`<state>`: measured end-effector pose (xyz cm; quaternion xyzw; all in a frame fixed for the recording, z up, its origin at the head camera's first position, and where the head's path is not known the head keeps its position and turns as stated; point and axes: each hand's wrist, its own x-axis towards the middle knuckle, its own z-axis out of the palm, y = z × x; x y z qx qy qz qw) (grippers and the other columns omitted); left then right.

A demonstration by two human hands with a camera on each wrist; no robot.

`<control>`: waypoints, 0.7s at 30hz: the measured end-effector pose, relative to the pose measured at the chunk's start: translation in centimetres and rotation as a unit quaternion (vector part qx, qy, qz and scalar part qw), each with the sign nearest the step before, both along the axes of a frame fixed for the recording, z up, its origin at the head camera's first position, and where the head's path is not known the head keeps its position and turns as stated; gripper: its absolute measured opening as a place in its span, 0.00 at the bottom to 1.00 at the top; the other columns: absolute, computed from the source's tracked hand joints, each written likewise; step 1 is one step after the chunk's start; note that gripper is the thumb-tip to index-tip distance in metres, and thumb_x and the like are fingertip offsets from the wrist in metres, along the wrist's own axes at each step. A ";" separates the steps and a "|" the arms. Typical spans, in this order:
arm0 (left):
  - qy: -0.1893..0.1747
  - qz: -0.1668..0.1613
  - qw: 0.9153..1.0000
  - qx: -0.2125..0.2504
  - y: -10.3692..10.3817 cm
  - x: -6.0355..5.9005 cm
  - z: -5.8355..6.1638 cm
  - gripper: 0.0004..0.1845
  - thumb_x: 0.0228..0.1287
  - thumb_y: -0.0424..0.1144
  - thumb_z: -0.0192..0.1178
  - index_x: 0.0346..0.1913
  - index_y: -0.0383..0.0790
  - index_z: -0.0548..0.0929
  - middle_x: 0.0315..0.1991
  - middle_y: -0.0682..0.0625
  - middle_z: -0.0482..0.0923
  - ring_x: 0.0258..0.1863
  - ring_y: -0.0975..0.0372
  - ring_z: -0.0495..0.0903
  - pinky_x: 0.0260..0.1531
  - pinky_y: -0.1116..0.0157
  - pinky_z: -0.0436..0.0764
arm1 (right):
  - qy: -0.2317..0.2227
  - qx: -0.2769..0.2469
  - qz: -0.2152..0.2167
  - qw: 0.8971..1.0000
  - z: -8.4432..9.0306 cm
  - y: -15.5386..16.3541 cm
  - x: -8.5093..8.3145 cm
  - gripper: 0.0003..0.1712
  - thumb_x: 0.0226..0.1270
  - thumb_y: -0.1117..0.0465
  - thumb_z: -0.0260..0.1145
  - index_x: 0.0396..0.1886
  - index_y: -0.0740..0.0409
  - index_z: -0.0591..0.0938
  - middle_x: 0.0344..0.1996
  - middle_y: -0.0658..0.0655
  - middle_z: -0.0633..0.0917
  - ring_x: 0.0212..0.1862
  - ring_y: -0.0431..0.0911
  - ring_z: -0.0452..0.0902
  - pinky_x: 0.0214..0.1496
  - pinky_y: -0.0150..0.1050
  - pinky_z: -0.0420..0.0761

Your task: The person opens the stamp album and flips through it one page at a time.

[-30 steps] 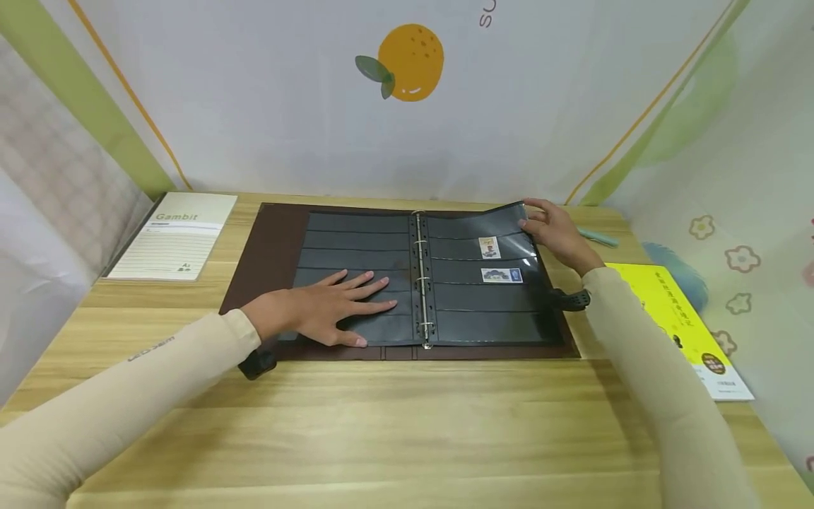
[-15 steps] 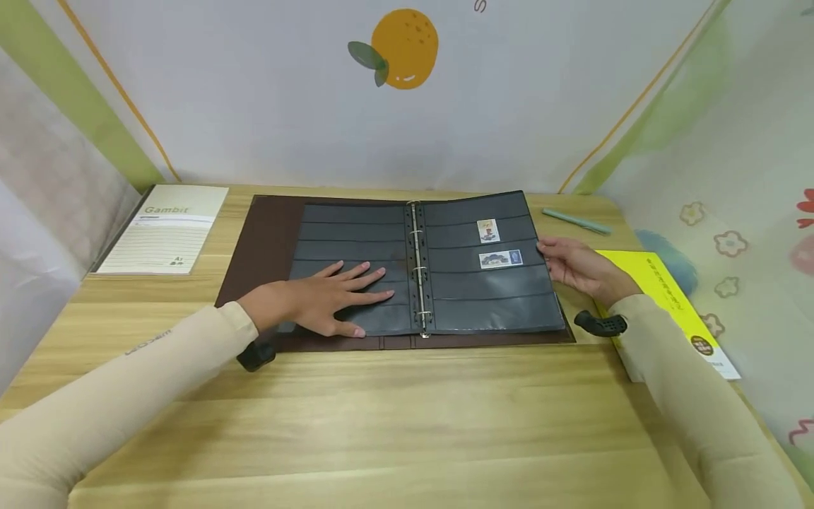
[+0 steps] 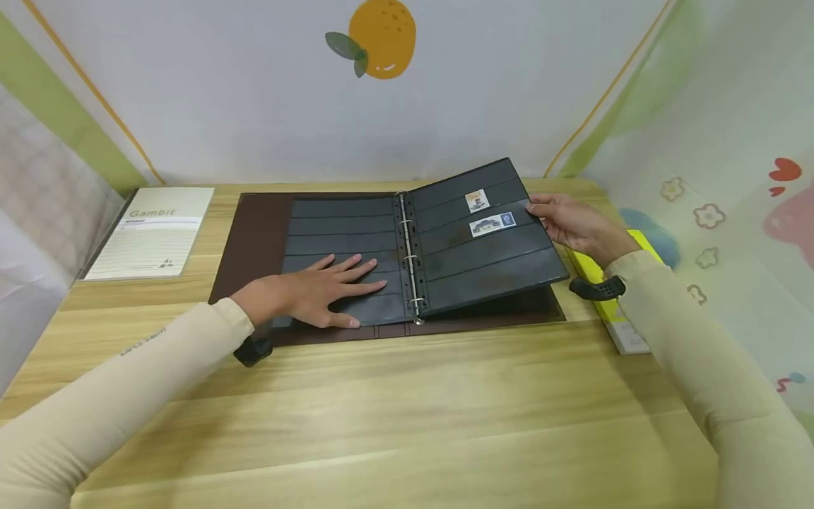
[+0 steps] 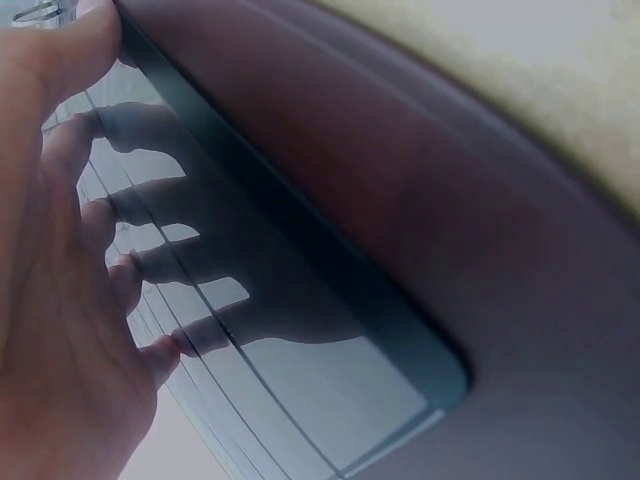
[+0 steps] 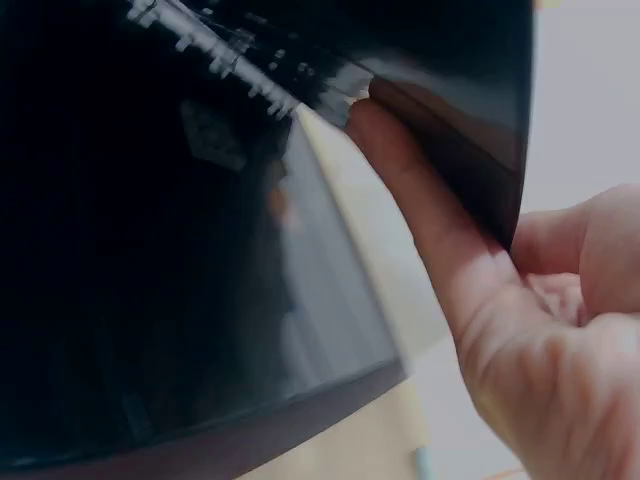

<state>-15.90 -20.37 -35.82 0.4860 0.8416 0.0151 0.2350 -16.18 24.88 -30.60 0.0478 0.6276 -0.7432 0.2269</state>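
A brown ring binder, its cover [image 3: 254, 226] spread flat on the wooden table, holds black pocket pages on metal rings [image 3: 410, 258]. My left hand [image 3: 318, 291] lies with fingers spread on the left page [image 3: 343, 225], and its palm side faces that page in the left wrist view. At the outer edge of the right page [image 3: 483, 261], my right hand [image 3: 575, 225] pinches the sheet and holds it raised and tilted. Two stamps show in that page's pockets: a small upright stamp [image 3: 477, 201] and a wider blue-and-white stamp [image 3: 492, 224]. In the right wrist view, the lifted page [image 5: 450, 110] stands between thumb and fingers.
A white notebook [image 3: 152, 233] marked Gambit lies at the back left. Under the right forearm, a yellow book [image 3: 588, 268] is partly hidden. White printed curtains [image 3: 254, 106] stand behind and beside the wooden table [image 3: 394, 417].
My right hand has moved from the page's upper corner down to its outer edge and lifted the page off the binder. The left hand stays on the left page.
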 end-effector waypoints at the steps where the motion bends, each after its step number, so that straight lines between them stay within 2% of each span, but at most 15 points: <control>1: 0.000 0.002 1.000 -0.001 -0.1 -0.1 0.0 0.41 0.74 0.63 0.51 0.82 0.60 0.46 0.84 0.48 0.30 0.83 0.47 0.30 0.78 0.37 0.34 | 0.002 0.001 0.003 1.000 0.7 -0.3 -0.2 0.16 0.83 0.66 0.46 0.64 0.63 0.68 0.37 0.56 0.90 0.36 0.45 0.90 0.38 0.35 0.88; 2: -0.001 0.004 1.000 -0.001 -0.2 -0.1 -0.1 0.41 0.74 0.63 0.51 0.82 0.60 0.46 0.84 0.48 0.30 0.83 0.47 0.29 0.78 0.37 0.34 | 0.004 0.006 0.007 1.000 1.3 -0.7 -0.5 0.12 0.82 0.67 0.46 0.58 0.63 0.71 0.36 0.57 0.89 0.35 0.44 0.90 0.38 0.34 0.88; 5: 0.001 0.006 1.000 -0.001 -0.3 -0.3 -0.2 0.41 0.74 0.63 0.51 0.82 0.59 0.46 0.84 0.48 0.30 0.83 0.47 0.30 0.78 0.37 0.34 | 0.010 0.029 0.015 0.999 3.2 -1.7 -1.2 0.12 0.82 0.67 0.46 0.47 0.63 0.77 0.34 0.57 0.88 0.32 0.43 0.89 0.36 0.33 0.88; 9: 0.001 0.009 1.000 0.004 -0.5 -0.6 -0.5 0.41 0.75 0.63 0.51 0.82 0.59 0.46 0.84 0.47 0.31 0.83 0.46 0.30 0.77 0.37 0.34 | 0.014 0.100 0.014 0.995 5.4 -3.3 -2.2 0.12 0.82 0.66 0.46 0.46 0.64 0.76 0.33 0.56 0.87 0.30 0.42 0.87 0.34 0.31 0.87; 12: -0.004 0.009 1.000 0.007 -0.5 -0.8 -0.7 0.41 0.75 0.62 0.51 0.82 0.58 0.46 0.84 0.47 0.31 0.83 0.46 0.30 0.77 0.36 0.34 | 0.019 0.139 0.021 0.990 6.8 -4.4 -2.7 0.11 0.82 0.66 0.45 0.52 0.65 0.73 0.36 0.55 0.85 0.32 0.41 0.86 0.36 0.31 0.87; 16: -0.013 0.011 1.000 0.011 -0.4 -0.9 -0.9 0.41 0.75 0.61 0.52 0.82 0.58 0.48 0.84 0.47 0.31 0.83 0.45 0.30 0.77 0.35 0.33 | 0.024 0.164 0.042 0.985 8.2 -6.1 -3.2 0.15 0.82 0.65 0.43 0.60 0.66 0.68 0.41 0.53 0.82 0.36 0.39 0.84 0.39 0.31 0.87; 19: -0.016 0.013 1.000 0.009 -0.3 -0.7 -1.2 0.41 0.75 0.62 0.52 0.82 0.58 0.47 0.84 0.47 0.32 0.83 0.46 0.30 0.77 0.36 0.33 | 0.023 0.197 0.057 0.979 9.2 -7.7 -3.2 0.25 0.83 0.64 0.41 0.75 0.64 0.58 0.46 0.52 0.77 0.36 0.36 0.79 0.38 0.29 0.83; 21: -0.018 0.013 1.000 0.009 -0.3 -0.6 -1.6 0.41 0.74 0.62 0.51 0.82 0.58 0.47 0.84 0.47 0.32 0.83 0.46 0.30 0.77 0.35 0.33 | 0.022 0.231 0.068 0.970 9.8 -8.9 -3.2 0.32 0.83 0.63 0.40 0.82 0.61 0.47 0.59 0.55 0.72 0.35 0.35 0.74 0.37 0.28 0.79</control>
